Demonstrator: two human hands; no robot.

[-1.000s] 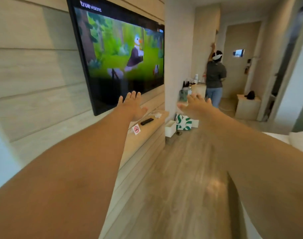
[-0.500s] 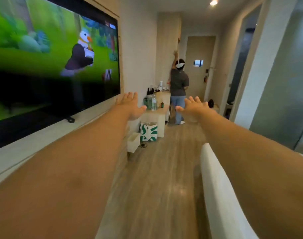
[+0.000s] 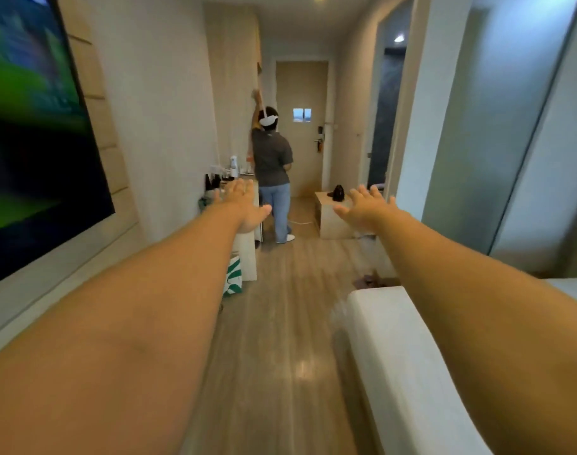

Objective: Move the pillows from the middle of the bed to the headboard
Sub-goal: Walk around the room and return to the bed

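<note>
Both my arms stretch straight out ahead over a wooden floor. My left hand (image 3: pixel 244 205) is open, palm down, fingers spread, holding nothing. My right hand (image 3: pixel 366 208) is likewise open and empty. The white edge of the bed (image 3: pixel 398 353) runs along the lower right, under my right forearm. No pillows and no headboard are in view.
A wall-mounted TV (image 3: pixel 34 152) fills the left. A person (image 3: pixel 272 172) stands down the hallway with their back to me, beside a counter with bottles (image 3: pixel 233 166). A low wooden cabinet (image 3: pixel 329 218) sits by the door. A green-and-white bag (image 3: pixel 232 275) stands on the floor.
The view has swung right: the TV has slid to the left edge, the hallway now lies straight ahead, and the bed edge has come in at the lower right. Both hands stay open.
</note>
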